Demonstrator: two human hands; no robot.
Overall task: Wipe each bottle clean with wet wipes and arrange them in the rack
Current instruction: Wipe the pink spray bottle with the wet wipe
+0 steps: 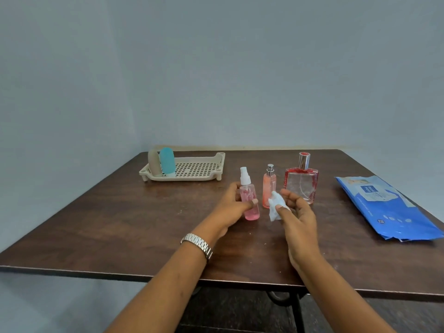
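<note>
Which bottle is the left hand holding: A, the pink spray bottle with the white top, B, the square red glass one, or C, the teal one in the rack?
A: the left hand grips the pink spray bottle; the right hand holds a wipe.

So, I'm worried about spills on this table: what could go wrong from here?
The left hand grips the pink spray bottle right beside the slim orange bottle; a wiping stroke could knock that one over, perhaps against the square glass bottle next to it. The wipe pinched in the right hand is wadded small, so it may skip parts of the bottle.
</note>
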